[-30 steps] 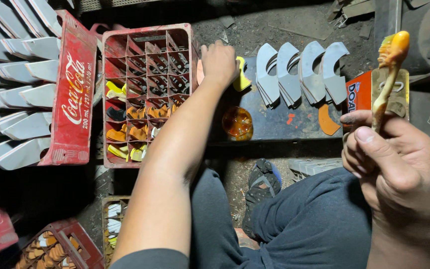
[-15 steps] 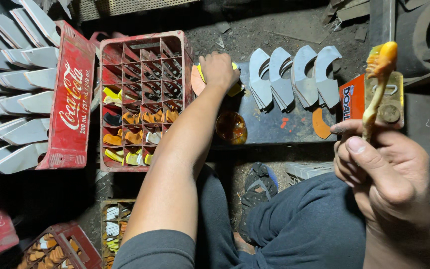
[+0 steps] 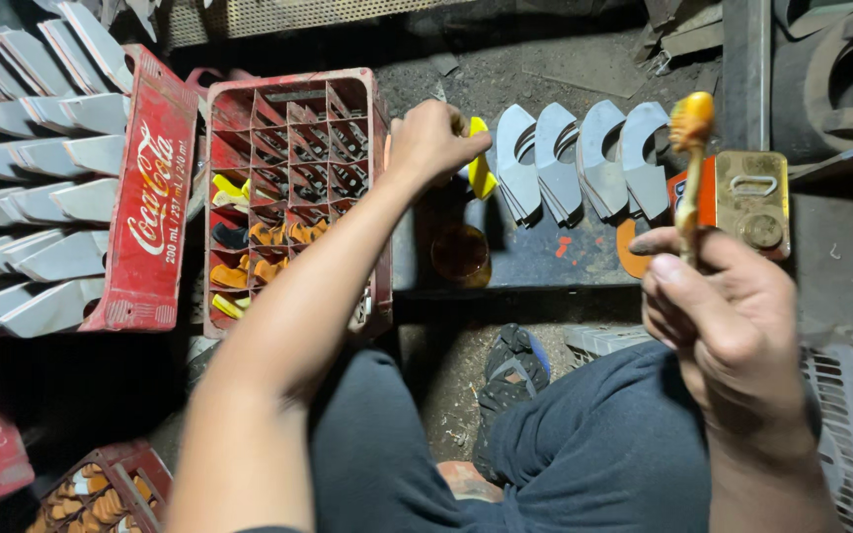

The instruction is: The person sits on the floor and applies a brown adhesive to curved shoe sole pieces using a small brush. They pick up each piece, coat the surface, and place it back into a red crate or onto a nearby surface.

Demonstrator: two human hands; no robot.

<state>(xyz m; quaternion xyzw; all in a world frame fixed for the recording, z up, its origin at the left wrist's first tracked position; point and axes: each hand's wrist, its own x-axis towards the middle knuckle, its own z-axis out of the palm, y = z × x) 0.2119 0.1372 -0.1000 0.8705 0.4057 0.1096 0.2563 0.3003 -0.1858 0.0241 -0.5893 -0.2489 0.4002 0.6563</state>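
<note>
The left hand [image 3: 434, 143] has its fingers clenched on a small yellow curved piece [image 3: 480, 168], just beside the red crate [image 3: 293, 89]; it looks light and stiff, best pinched by its edges. The right hand [image 3: 728, 316] grips a thin glue-smeared stick [image 3: 689, 188], likely slippery near its tip, safest held low.

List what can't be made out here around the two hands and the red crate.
Head view only.
- Yellow piece: mostly hidden inside the left hand, so its shape is unclear.
- Brush: its lower handle is hidden by the right hand.
- Red crate: the left forearm covers its near right corner; upper cells are too dark to judge.
- Grey curved pieces: stacked, so their count is unclear.
- Amber jar: contents unclear in shadow.
</note>
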